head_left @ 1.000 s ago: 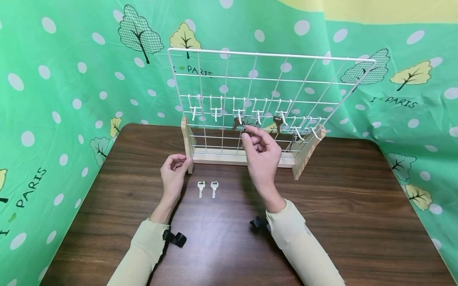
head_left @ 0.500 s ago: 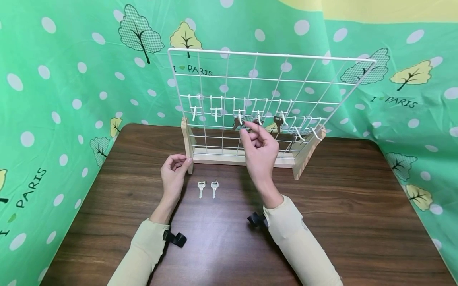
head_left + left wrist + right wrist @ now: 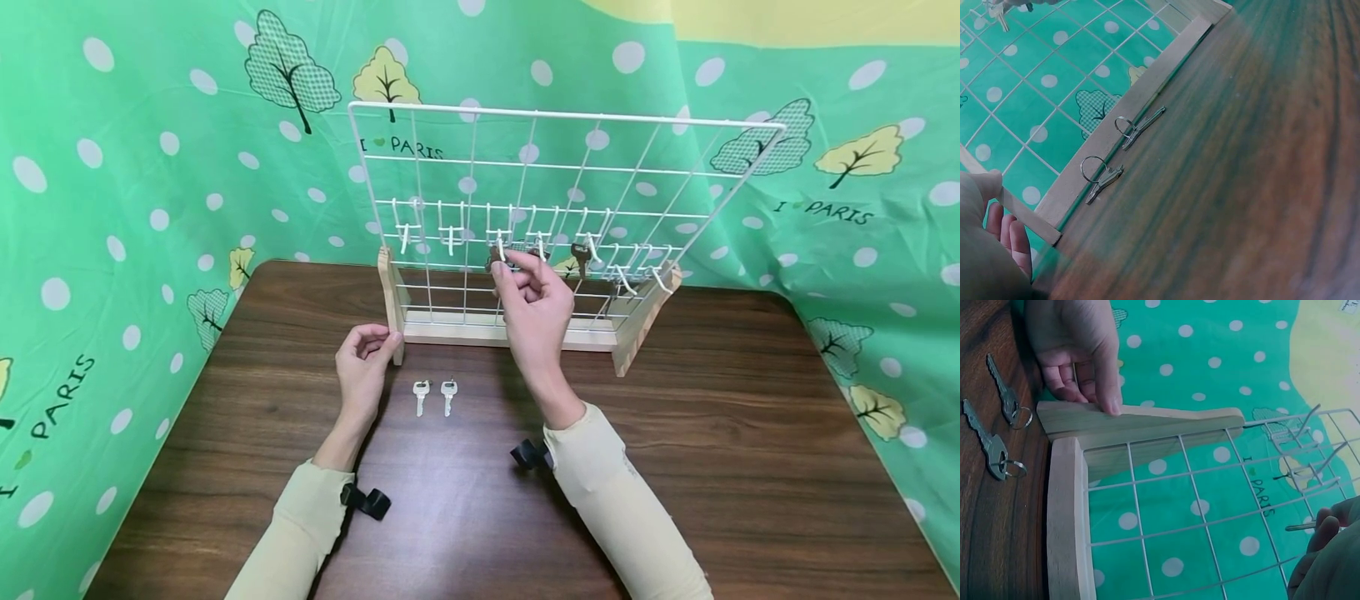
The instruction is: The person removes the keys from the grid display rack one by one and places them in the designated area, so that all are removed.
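My left hand point(image 3: 363, 367) grips the left wooden leg point(image 3: 392, 296) of a white wire grid rack, thumb pressed to its front edge. At the third hook point(image 3: 501, 243) from the left, my right hand point(image 3: 538, 321) pinches a key point(image 3: 1297, 527) between thumb and index finger; most of it is hidden by the fingers. Another key point(image 3: 581, 260) hangs from a hook farther right, and one more shows partly behind the right fingertips. On the table in front of the rack lie two silver keys, a left one point(image 3: 421, 398) and a right one point(image 3: 448, 398), each with a small ring.
The rack's wooden base bar point(image 3: 457, 333) stands on a dark wood-grain table point(image 3: 720, 467). Bare white hooks point(image 3: 452, 237) hang on the left of the grid, others at its lower right. A green dotted cloth point(image 3: 180, 250) surrounds the table.
My right hand has moved left and slightly up, its fingertips now closing on the key by the third hook. The left hand has stayed on the rack's leg.
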`<action>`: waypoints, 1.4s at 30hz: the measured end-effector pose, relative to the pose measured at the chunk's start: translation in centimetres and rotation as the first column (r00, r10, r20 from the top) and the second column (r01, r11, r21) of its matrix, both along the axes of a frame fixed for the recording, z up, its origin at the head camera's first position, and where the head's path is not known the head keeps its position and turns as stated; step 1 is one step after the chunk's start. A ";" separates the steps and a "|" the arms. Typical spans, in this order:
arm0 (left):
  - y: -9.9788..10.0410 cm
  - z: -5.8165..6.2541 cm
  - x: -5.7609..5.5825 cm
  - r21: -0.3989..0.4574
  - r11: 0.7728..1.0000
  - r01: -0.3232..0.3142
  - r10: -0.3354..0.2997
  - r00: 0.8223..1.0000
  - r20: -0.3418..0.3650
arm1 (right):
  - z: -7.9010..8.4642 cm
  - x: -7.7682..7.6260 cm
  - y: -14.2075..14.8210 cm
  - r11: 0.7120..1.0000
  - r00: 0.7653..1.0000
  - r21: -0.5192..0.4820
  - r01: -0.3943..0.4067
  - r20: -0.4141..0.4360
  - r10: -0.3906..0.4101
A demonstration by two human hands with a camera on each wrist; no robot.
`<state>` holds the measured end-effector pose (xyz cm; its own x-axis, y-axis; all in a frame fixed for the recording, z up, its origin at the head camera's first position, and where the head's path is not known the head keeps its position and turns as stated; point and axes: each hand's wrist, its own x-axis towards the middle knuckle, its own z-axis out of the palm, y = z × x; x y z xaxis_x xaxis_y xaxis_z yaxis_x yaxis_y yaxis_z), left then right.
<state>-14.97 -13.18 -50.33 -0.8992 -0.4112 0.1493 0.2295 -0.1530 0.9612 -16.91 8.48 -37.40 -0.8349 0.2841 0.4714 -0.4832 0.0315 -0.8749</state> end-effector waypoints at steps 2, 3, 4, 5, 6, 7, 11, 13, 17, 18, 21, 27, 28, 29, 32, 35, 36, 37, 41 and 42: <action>0.0 0.0 0.0 -0.003 1.000 -0.001 0.001 1.000 0.001 | 0.1 0.0 -0.1 1.000 1.000 -0.003 -0.006 0.002 0.006; 0.0 0.0 0.0 -0.004 1.000 -0.001 0.001 1.000 0.002 | 0.2 0.0 -0.2 1.000 1.000 -0.005 -0.008 0.003 0.008; 0.0 0.0 0.0 -0.005 1.000 0.000 0.000 1.000 0.001 | 0.2 -0.1 -0.2 1.000 1.000 -0.007 -0.010 0.004 0.010; 0.0 0.0 0.0 -0.005 1.000 0.000 0.000 1.000 0.000 | 0.3 -0.1 -0.3 1.000 1.000 -0.009 -0.011 0.006 0.011; 0.0 0.0 0.0 -0.005 1.000 0.001 -0.001 1.000 0.000 | 0.4 -0.1 -0.3 1.000 1.000 -0.010 -0.012 0.007 0.012; 0.0 0.0 0.0 -0.005 1.000 0.002 -0.002 1.000 -0.001 | 0.5 -0.1 -0.4 1.000 1.000 -0.010 -0.013 0.007 0.013; 0.0 0.0 0.0 -0.002 1.000 0.005 -0.005 1.000 -0.001 | 0.8 0.0 -0.5 1.000 1.000 -0.014 -0.014 0.008 0.014; 0.0 0.0 0.0 -0.002 1.000 0.006 -0.006 1.000 0.001 | 0.9 0.1 -0.6 1.000 1.000 -0.021 -0.019 0.009 0.019; 0.0 0.0 0.1 0.004 1.000 0.007 -0.007 1.000 0.003 | 1.2 0.3 -0.6 0.999 0.999 -0.042 -0.034 0.016 0.035; 0.0 0.0 0.1 0.006 1.000 0.007 -0.007 1.000 0.003 | 1.3 0.3 -0.6 0.998 0.999 -0.049 -0.039 0.019 0.040; 0.0 0.0 0.1 0.015 1.000 0.009 -0.009 1.000 0.001 | 1.3 0.5 -0.5 0.996 0.998 -0.072 -0.049 0.023 0.051; 0.0 0.2 0.1 0.022 1.000 0.013 -0.013 1.000 -0.002 | 1.4 0.6 -0.4 0.993 0.998 -0.102 -0.059 0.014 0.061; 0.0 0.2 0.1 0.022 1.000 0.014 -0.013 1.000 -0.002 | 1.4 0.7 -0.4 0.993 0.998 -0.105 -0.059 0.012 0.060; 0.0 0.2 0.1 0.022 1.000 0.013 -0.013 1.000 -0.002 | 1.4 0.7 -0.4 0.993 0.998 -0.105 -0.057 0.011 0.059; 0.0 0.2 0.1 0.022 1.000 0.013 -0.013 1.000 -0.003 | 1.4 0.7 -0.3 0.993 0.998 -0.105 -0.054 0.006 0.055; 0.0 0.2 0.1 0.023 1.000 0.013 -0.013 1.000 -0.005 | 1.4 0.8 -0.2 0.993 0.999 -0.102 -0.053 -0.001 0.053; 0.0 0.2 0.1 0.024 1.000 0.013 -0.013 1.000 -0.006 | 1.4 0.8 -0.2 0.993 0.999 -0.103 -0.052 -0.003 0.052; 0.0 0.2 0.1 0.025 1.000 0.013 -0.012 1.000 -0.007 | 1.4 0.8 -0.1 0.993 0.999 -0.104 -0.051 -0.005 0.050; 0.0 0.2 0.0 0.025 1.000 0.010 -0.010 1.000 -0.008 | 1.5 0.9 0.0 0.993 0.999 -0.103 -0.049 -0.005 0.049; 0.0 0.2 0.0 0.025 1.000 0.010 -0.010 1.000 -0.007 | 1.5 1.0 0.0 0.994 0.999 -0.103 -0.048 -0.005 0.048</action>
<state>-14.94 -13.20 -50.16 -0.9022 -0.4061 0.1455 0.2347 -0.1790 0.9554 -15.96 8.47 -35.92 -0.8475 0.2910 0.4438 -0.4843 -0.0821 -0.8710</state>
